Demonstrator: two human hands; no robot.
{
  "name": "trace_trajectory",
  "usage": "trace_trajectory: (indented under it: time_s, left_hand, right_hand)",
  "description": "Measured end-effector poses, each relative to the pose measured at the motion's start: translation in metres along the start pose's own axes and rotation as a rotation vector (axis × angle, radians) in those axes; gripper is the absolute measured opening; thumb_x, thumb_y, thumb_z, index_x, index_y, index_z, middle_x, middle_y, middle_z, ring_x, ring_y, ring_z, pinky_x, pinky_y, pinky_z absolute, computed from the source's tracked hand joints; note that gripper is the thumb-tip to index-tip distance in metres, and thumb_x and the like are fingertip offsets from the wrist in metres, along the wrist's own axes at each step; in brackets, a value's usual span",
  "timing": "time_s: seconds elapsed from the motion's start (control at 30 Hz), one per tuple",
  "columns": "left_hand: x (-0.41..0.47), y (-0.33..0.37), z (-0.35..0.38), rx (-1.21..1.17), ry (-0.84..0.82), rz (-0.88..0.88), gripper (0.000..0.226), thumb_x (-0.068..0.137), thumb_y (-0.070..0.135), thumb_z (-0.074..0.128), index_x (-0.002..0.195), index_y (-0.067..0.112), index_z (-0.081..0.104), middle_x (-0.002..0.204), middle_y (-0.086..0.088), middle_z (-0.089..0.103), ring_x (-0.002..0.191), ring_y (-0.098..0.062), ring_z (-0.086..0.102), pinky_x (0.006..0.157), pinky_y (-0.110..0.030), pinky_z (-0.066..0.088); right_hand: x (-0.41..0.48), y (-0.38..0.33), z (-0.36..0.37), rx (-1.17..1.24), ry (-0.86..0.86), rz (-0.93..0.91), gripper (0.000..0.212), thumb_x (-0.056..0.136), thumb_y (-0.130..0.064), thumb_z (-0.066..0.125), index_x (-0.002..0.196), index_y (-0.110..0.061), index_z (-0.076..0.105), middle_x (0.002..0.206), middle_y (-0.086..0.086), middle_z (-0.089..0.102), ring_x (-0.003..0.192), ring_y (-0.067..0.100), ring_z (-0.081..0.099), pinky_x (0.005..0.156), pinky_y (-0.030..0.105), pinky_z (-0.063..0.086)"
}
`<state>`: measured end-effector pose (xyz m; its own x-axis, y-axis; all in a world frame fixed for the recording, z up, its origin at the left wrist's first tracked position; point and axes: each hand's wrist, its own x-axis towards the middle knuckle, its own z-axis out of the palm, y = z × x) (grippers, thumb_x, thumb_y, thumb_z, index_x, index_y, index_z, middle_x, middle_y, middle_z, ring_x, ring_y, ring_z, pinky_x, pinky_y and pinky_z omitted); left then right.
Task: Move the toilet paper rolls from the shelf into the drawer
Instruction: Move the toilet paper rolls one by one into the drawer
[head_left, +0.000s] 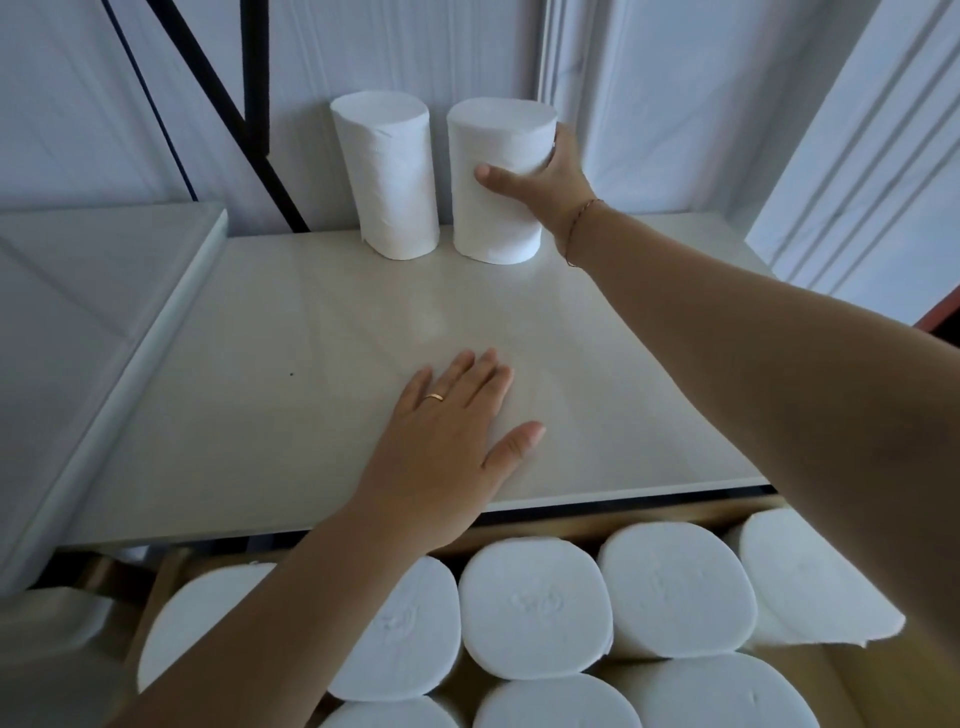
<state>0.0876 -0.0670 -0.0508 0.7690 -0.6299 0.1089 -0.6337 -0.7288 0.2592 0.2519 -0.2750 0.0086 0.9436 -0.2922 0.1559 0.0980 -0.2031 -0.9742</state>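
Pale shelf (249, 415), two upright toilet paper rolls (387, 176) at its back, left hand (447, 431) flat near front

1. My right hand (550, 176) grips the right-hand roll (493, 208) at the back of the shelf (260, 389), thumb across its front, fingers round its far side.
2. That roll stands upright, with a narrow gap between it and the second roll (389, 176), also upright, on its left.
3. My left hand (452, 415) lies flat on the shelf near the front edge, fingers straight.
4. Below that edge the drawer (597, 522) is open, packed with rolls (535, 608), round ends up, pressed side by side.
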Motion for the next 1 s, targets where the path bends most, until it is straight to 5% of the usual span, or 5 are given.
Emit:
trace_trajectory:
  time_s: [0.37, 0.6, 0.73, 0.83, 1.0]
  left_hand:
    - [-0.026, 0.008, -0.002, -0.121, 0.012, -0.04, 0.08, 0.081, 0.067, 0.001, 0.148, 0.024, 0.005, 0.158, 0.008, 0.004, 0.143, -0.004, -0.005, 0.117, -0.032, -0.004]
    - [-0.05, 0.081, -0.011, -0.691, 0.114, -0.084, 0.08, 0.081, 0.071, 0.028, 0.147, 0.033, 0.002, 0.156, 0.011, 0.012, 0.141, -0.004, 0.012, 0.117, -0.033, 0.012]
    - [-0.061, 0.146, -0.021, -1.033, -0.056, 0.042, 0.08, 0.077, 0.077, 0.033, 0.142, 0.049, -0.004, 0.151, 0.02, 0.023, 0.131, 0.007, 0.03, 0.103, -0.016, 0.03]
    - [-0.072, 0.189, -0.015, -1.138, -0.061, 0.064, 0.07, 0.077, 0.074, 0.034, 0.139, 0.046, 0.013, 0.135, 0.016, 0.044, 0.117, 0.002, 0.048, 0.097, -0.027, 0.046]
    - [-0.093, 0.236, 0.01, -1.289, -0.092, 0.022, 0.068, 0.075, 0.075, 0.035, 0.135, 0.043, 0.027, 0.132, 0.016, 0.05, 0.118, 0.0, 0.05, 0.102, -0.036, 0.043]
  right_hand:
    - [-0.114, -0.017, -0.036, -0.001, -0.106, -0.035, 0.09, 0.059, -0.029, 0.087, 0.135, -0.015, 0.04, 0.128, 0.004, 0.059, 0.116, 0.02, 0.058, 0.1, 0.043, 0.049]
    - [-0.26, -0.035, -0.125, -0.001, -0.282, 0.004, 0.094, 0.056, -0.034, 0.088, 0.137, -0.014, 0.043, 0.13, 0.007, 0.062, 0.121, 0.023, 0.058, 0.101, 0.046, 0.048]
    - [-0.326, -0.047, -0.161, 0.048, -0.375, 0.057, 0.086, 0.062, -0.041, 0.085, 0.135, -0.022, 0.045, 0.127, 0.003, 0.063, 0.12, 0.025, 0.059, 0.095, 0.035, 0.052]
    - [-0.358, -0.048, -0.18, 0.06, -0.361, 0.077, 0.087, 0.066, -0.052, 0.078, 0.138, -0.02, 0.04, 0.128, 0.005, 0.06, 0.121, 0.028, 0.057, 0.097, 0.038, 0.052]
    - [-0.397, -0.037, -0.202, 0.221, -0.16, 0.21, 0.078, 0.068, -0.072, 0.063, 0.13, -0.027, 0.05, 0.124, -0.002, 0.066, 0.115, 0.019, 0.063, 0.092, 0.032, 0.055]
